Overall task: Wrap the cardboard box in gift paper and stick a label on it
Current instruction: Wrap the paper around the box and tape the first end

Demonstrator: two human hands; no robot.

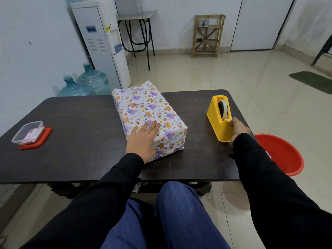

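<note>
Head view: the left hand (143, 139) lies flat on top of the wrapped box (143, 105), fingers straight and together, holding nothing. I judge it is pressing down to keep the paper and box from shifting. Beyond its fingertips the box's long axis runs away from the person and leans slightly left, with the far end's paper standing up unfolded. The box sits mid-table (80, 141). Well right of those fingers, the right hand (239, 127) curls its fingers at the near cutter end of the yellow tape dispenser (218, 121), apparently pinching the free end of the tape (223, 107) to pull a strip; the strip itself is too small to make out. Far left of the fingers stands a clear container (28, 132).
</note>
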